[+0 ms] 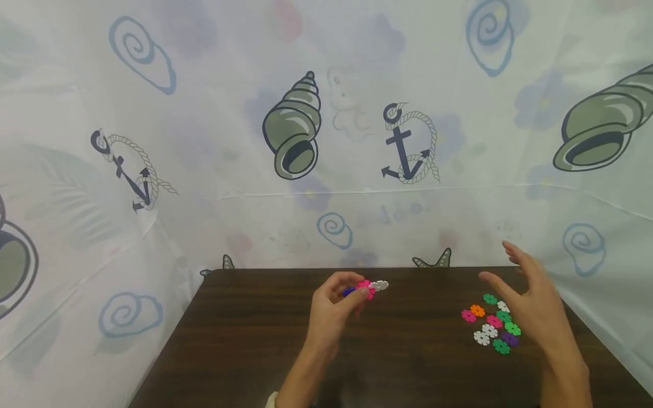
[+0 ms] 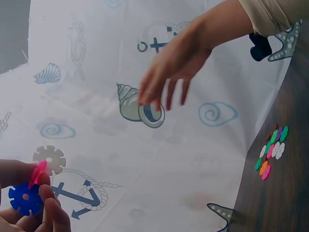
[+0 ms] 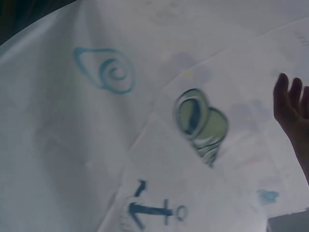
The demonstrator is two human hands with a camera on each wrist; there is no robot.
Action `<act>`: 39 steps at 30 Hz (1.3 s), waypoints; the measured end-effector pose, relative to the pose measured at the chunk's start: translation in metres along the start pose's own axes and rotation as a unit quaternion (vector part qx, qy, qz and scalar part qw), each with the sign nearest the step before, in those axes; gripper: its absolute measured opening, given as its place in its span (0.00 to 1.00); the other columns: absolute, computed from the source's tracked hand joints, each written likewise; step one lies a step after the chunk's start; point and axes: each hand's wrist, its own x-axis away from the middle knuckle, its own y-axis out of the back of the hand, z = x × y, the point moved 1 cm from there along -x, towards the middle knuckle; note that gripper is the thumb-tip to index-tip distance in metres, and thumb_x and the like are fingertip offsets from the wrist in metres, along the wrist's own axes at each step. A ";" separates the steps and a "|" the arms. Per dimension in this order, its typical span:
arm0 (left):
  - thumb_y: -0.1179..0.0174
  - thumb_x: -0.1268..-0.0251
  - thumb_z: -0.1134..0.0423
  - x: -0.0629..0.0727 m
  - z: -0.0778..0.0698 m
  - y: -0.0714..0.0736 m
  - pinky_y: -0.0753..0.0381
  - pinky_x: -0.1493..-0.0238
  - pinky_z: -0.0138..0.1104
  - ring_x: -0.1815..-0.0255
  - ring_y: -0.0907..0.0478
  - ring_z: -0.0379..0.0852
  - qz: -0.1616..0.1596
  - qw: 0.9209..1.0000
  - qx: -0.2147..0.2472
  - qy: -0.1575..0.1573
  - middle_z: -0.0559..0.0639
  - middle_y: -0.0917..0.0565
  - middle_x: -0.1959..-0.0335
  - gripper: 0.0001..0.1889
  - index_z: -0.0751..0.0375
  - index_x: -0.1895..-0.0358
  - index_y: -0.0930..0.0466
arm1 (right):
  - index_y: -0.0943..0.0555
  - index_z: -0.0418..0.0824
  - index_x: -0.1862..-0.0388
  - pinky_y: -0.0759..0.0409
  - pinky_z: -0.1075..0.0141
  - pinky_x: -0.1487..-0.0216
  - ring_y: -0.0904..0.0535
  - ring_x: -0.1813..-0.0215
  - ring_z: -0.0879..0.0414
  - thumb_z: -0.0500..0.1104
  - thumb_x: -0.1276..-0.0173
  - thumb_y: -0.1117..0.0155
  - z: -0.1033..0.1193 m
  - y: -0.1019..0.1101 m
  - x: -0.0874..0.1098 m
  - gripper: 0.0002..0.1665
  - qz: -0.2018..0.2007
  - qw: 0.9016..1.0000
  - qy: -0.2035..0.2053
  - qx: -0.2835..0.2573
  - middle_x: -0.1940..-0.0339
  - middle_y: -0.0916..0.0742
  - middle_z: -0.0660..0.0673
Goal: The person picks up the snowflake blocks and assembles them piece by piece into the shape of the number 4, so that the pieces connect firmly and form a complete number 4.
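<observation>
My left hand [image 1: 329, 309] pinches a small chain of notched plastic discs between thumb and fingers. The chain joins a blue disc [image 2: 26, 198], a pink disc [image 2: 38, 174] and a white disc [image 2: 49, 160]; in the head view the white disc points right. My right hand [image 1: 538, 306] is raised at the right of the table, fingers extended and thumb spread, with nothing in it. From the head camera it overlaps the right side of a group of loose discs [image 1: 494, 322]. A dark hand [image 3: 292, 106] shows at the edge of the right wrist view.
The loose discs are green, white, orange, pink and purple, lying close together on the right of the dark wooden table [image 1: 245, 328]. Behind and beside the table hangs a pale cloth [image 1: 219, 113] printed with shells, anchors and starfish.
</observation>
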 end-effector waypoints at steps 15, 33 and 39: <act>0.30 0.37 0.67 -0.001 -0.001 -0.001 0.14 0.59 0.34 0.68 0.17 0.43 0.009 1.000 0.005 -0.007 0.46 0.12 0.63 0.14 0.66 0.51 0.18 | 0.58 0.32 0.16 0.55 0.20 0.30 0.56 0.25 0.14 0.66 0.27 0.39 -0.154 0.036 -0.007 0.62 0.014 0.991 -0.073 0.109 0.22 0.50 0.14; 0.33 0.34 0.68 -0.002 0.001 -0.002 0.14 0.61 0.34 0.68 0.17 0.44 0.028 0.999 0.012 -0.028 0.47 0.12 0.65 0.10 0.68 0.53 0.15 | 0.52 0.21 0.24 0.36 0.22 0.44 0.46 0.37 0.07 0.74 0.25 0.54 -0.223 0.009 -0.004 0.60 0.222 0.951 -0.145 0.159 0.34 0.45 0.04; 0.33 0.34 0.68 -0.001 0.003 -0.004 0.14 0.61 0.34 0.68 0.17 0.44 0.028 0.999 0.018 -0.021 0.46 0.12 0.66 0.10 0.69 0.53 0.15 | 0.52 0.28 0.21 0.38 0.19 0.44 0.51 0.35 0.04 0.74 0.25 0.55 -0.227 -0.007 -0.007 0.58 0.216 0.941 -0.228 0.129 0.31 0.51 0.06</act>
